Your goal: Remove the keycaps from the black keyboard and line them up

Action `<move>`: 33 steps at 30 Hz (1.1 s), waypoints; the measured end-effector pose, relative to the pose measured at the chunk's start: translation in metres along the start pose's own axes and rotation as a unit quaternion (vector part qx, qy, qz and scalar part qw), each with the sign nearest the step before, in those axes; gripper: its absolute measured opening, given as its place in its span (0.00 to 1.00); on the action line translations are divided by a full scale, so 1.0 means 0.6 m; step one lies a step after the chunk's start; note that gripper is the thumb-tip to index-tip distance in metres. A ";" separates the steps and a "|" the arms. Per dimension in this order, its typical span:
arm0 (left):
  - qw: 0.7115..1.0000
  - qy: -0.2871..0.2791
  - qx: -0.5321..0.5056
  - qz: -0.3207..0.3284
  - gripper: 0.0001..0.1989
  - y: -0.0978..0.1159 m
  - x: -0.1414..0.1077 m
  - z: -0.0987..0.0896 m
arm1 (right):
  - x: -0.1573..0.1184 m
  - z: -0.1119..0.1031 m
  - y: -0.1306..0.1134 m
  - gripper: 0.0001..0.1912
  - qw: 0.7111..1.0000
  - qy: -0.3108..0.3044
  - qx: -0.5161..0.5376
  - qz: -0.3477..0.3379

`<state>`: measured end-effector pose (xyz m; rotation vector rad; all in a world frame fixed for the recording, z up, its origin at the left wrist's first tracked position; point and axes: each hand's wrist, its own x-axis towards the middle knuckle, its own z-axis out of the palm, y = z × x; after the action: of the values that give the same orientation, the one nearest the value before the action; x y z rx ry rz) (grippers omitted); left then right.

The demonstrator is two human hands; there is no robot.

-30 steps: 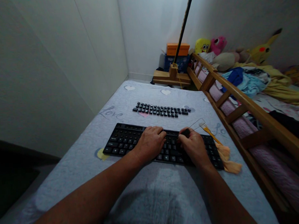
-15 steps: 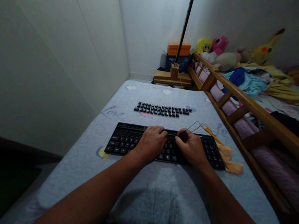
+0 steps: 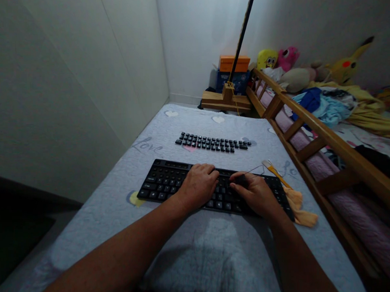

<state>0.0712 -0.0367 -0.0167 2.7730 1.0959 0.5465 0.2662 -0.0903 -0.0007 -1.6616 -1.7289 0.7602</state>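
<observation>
A black keyboard [image 3: 161, 182] lies at a slant on the bedspread, its upper rows partly bare of keycaps. My left hand [image 3: 199, 182] rests over its middle, fingers bent together at the back edge; their tips are hidden. Between thumb and forefinger of my right hand [image 3: 253, 191] is the dark handle of a wire keycap puller [image 3: 244, 179], held low over the keys right of centre. Its thin wires stick out to the upper right. Beyond the keyboard, several loose keycaps [image 3: 211, 142] lie in rows.
A brush with an orange handle [image 3: 276, 173] and a peach cloth [image 3: 296, 206] lie at the keyboard's right end. A wooden bed rail [image 3: 324, 147] runs along the right. At the far end stands a wooden stand [image 3: 225, 102] with a pole, near an orange box [image 3: 234, 63].
My right hand has shifted slightly right and turned, tilting the puller so its wires sit lower. The left hand stays in place on the keyboard.
</observation>
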 end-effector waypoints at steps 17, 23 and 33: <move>1.000 -0.008 0.005 0.000 0.07 0.002 0.002 -0.002 | 0.008 0.007 -0.006 0.08 0.998 0.007 -0.065 0.003; 1.000 0.004 -0.001 0.001 0.08 -0.001 0.000 0.004 | 0.000 0.012 -0.004 0.07 0.993 0.013 -0.103 -0.053; 1.000 0.004 -0.003 0.001 0.08 0.000 0.000 0.002 | 0.003 0.013 -0.004 0.07 0.989 0.026 -0.135 -0.063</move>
<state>0.0717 -0.0365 -0.0176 2.7690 1.0906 0.5619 0.2586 -0.0887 -0.0042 -1.7075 -1.9473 0.4360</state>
